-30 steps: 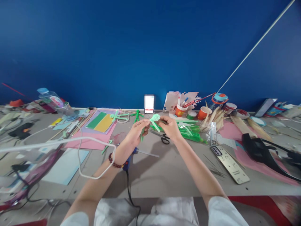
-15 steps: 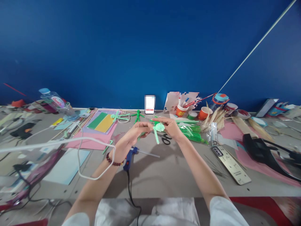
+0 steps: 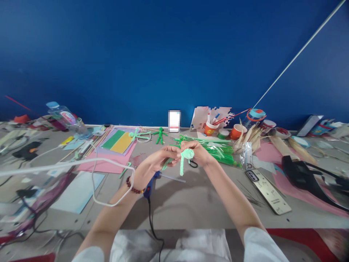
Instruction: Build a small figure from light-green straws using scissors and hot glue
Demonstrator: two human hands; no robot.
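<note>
A pale green pipe-cleaner figure (image 3: pixel 187 154) with a round, wound head and a limb hanging down is held between my hands above the table. My left hand (image 3: pixel 163 158) pinches it from the left, and another pale green piece shows under the fingers. From the right, my right hand (image 3: pixel 197 151) has its fingers closed on the figure by the head. Behind my right hand lie black scissors (image 3: pixel 193 164), mostly covered. A blue glue gun (image 3: pixel 149 185) rests on the table beneath my left wrist, a glue stick poking out.
Green pipe cleaners (image 3: pixel 222 152) in plastic lie right of my hands. A dark green figure (image 3: pixel 160 135) and a light green figure (image 3: pixel 139 135) are at the back. A phone (image 3: pixel 268 191) lies right; a white cable (image 3: pixel 94 182) crosses before my left forearm.
Both hands have come slightly lower and closer together with the figure. My right fingers have curled in nearer its head, and the scissors are more covered now.
</note>
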